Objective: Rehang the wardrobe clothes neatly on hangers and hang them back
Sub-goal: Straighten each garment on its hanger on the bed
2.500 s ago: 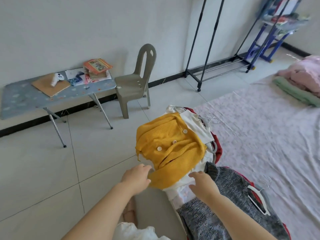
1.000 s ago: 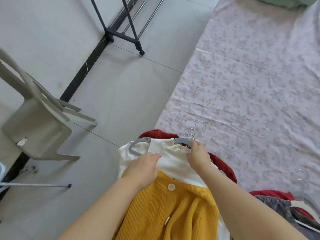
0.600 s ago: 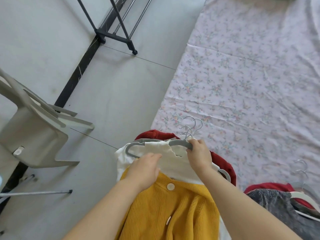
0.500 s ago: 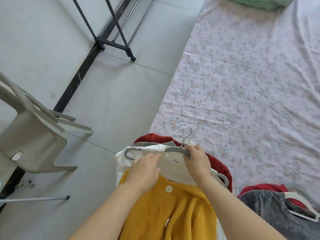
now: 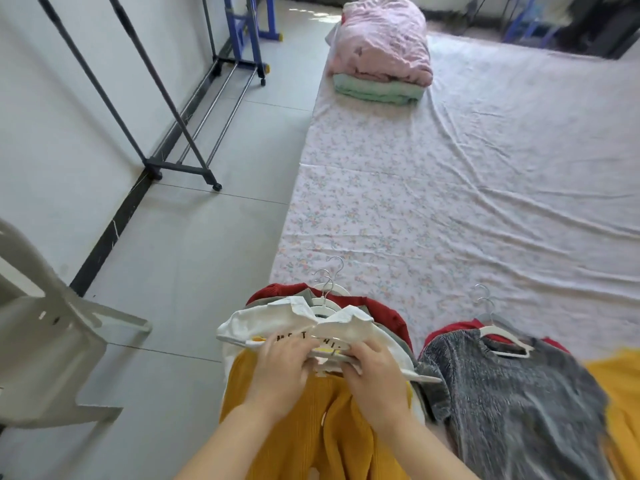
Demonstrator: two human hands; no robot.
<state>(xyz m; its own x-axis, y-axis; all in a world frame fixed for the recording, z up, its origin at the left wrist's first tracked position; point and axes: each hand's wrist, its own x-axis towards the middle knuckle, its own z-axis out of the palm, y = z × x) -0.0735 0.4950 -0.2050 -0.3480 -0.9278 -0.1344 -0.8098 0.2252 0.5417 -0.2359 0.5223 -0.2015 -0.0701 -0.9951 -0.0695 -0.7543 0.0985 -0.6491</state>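
Observation:
A pile of clothes lies at the bed's near edge. On top is a white collared shirt (image 5: 266, 322) with dark lettering, over a yellow cardigan (image 5: 346, 445) and a red garment (image 5: 384, 308). Several metal hanger hooks (image 5: 329, 282) stick out beyond the collar. My left hand (image 5: 282, 370) and my right hand (image 5: 377, 377) sit close together and both grip the front of the white shirt just below the collar. A pale hanger arm (image 5: 424, 378) pokes out to the right of my right hand. To the right lies a grey sweater (image 5: 512, 396) on a white hanger (image 5: 500, 339).
A floral sheet (image 5: 450, 202) covers the bed, with folded pink bedding (image 5: 381, 39) on green bedding (image 5: 377, 93) at its far end. A black clothes rack (image 5: 181, 168) stands by the left wall, a blue rack (image 5: 249, 26) behind it. A grey plastic chair (image 5: 41, 341) lies at the left.
My hands left the grey hanger at the cream top's neck and now grip a white collared shirt lower down. The view has tilted up along the bed.

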